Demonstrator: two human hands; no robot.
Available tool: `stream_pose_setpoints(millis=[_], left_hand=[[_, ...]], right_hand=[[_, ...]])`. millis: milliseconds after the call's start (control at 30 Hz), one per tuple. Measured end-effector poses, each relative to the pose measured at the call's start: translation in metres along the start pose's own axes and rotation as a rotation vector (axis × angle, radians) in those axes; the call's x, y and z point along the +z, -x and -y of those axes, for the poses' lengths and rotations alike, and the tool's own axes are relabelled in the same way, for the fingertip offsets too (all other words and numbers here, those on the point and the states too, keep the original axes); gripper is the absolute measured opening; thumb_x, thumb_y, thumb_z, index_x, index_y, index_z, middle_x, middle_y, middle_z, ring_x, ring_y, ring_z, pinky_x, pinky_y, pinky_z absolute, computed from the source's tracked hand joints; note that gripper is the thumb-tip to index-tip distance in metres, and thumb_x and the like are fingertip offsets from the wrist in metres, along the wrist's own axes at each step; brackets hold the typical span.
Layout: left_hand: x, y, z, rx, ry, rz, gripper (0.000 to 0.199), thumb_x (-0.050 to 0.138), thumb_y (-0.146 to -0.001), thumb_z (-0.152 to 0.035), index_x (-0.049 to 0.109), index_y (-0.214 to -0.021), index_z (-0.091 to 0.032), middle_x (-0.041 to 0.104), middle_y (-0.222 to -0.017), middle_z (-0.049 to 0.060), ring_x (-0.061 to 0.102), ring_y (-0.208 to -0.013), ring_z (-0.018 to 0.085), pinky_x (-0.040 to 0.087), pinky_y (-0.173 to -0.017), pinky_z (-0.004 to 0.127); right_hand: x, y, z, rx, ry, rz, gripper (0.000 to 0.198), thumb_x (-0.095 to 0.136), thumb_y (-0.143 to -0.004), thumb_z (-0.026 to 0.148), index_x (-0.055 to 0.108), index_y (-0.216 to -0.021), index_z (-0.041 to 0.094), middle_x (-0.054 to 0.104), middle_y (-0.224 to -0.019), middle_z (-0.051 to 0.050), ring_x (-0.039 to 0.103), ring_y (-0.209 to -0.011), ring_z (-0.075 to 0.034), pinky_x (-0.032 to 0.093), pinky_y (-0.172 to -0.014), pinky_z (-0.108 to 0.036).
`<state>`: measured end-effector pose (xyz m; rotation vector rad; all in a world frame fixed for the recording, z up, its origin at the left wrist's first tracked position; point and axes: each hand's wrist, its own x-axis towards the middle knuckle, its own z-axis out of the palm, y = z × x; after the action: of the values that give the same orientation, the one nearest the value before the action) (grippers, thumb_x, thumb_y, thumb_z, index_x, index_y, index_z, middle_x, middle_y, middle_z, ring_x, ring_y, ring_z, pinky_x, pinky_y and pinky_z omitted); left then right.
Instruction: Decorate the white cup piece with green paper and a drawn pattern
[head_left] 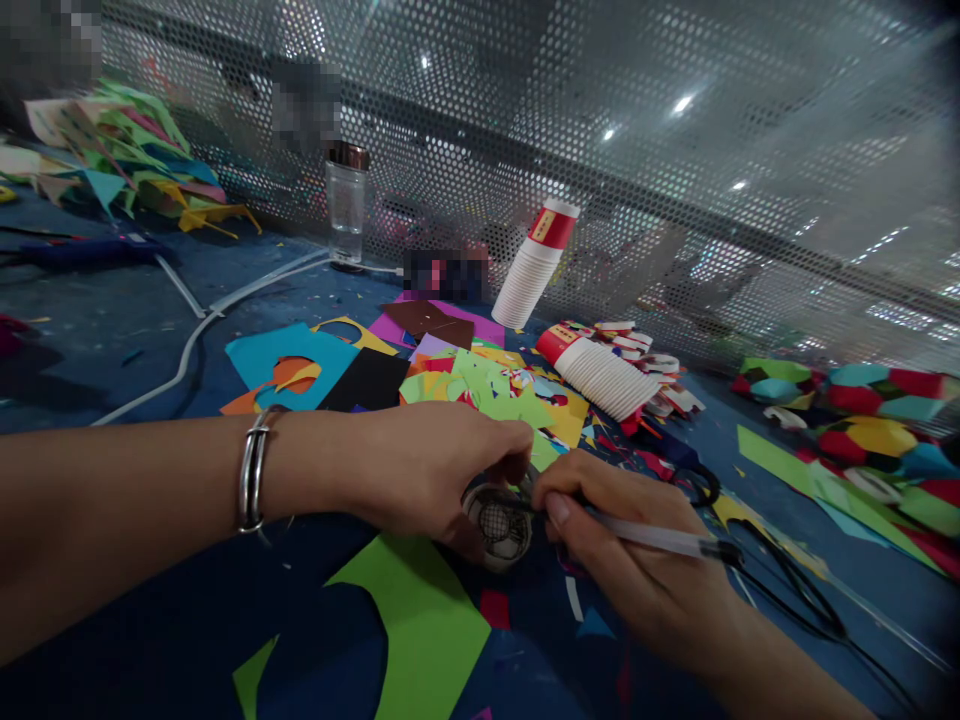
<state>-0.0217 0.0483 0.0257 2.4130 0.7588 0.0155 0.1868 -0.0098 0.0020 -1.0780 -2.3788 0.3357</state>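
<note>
Near the middle, my left hand (420, 465) wraps its fingers around a small round whitish piece with dark grid-like lines (499, 530). It looks like the bottom of a paper cup, but I cannot be sure. My right hand (637, 545) pinches a pen (649, 535) with a pale clear barrel and black end. The pen's tip lies at the round piece's upper right edge, partly behind the fingers. A large green paper offcut (424, 620) lies below my left hand, and a small red scrap (495, 608) is beside it.
Behind my hands lie coloured paper scraps (480, 385). One stack of paper cups (536, 262) leans upright; another stack (600, 372) lies sideways. A glass bottle (346, 205) stands by the perforated metal panel (637, 190). A white cable (187, 350) crosses the left; colourful paper balls (877, 430) are right.
</note>
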Motion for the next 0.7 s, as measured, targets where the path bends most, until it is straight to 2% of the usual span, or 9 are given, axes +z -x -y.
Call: stream_pose_setpoints(millis=[467,700], left_hand=[[0.0019,-0.0002,0.0017,0.002,-0.029,-0.019,0.047,0.079,-0.073,-0.035,0.053,-0.110,-0.022,0.071,-0.107,0.004,0.066,-0.087,0.022,0.040,-0.063,0.027],[0.0063,-0.0031,0.0079,0.037,-0.025,-0.058,0.050,0.082,-0.070,-0.036,0.054,-0.110,-0.023,0.072,-0.101,0.002,0.067,-0.081,0.021,0.040,-0.062,0.027]], right_hand=[[0.0000,0.0006,0.0000,0.024,0.002,0.003,0.022,0.041,-0.098,0.018,0.058,-0.084,0.019,0.059,-0.068,0.001,0.058,-0.059,-0.012,0.043,-0.054,-0.025],[0.0001,0.0028,-0.0018,0.022,0.011,-0.011,0.021,0.042,-0.097,0.017,0.058,-0.083,0.019,0.058,-0.065,0.003,0.055,-0.054,-0.010,0.041,-0.053,-0.024]])
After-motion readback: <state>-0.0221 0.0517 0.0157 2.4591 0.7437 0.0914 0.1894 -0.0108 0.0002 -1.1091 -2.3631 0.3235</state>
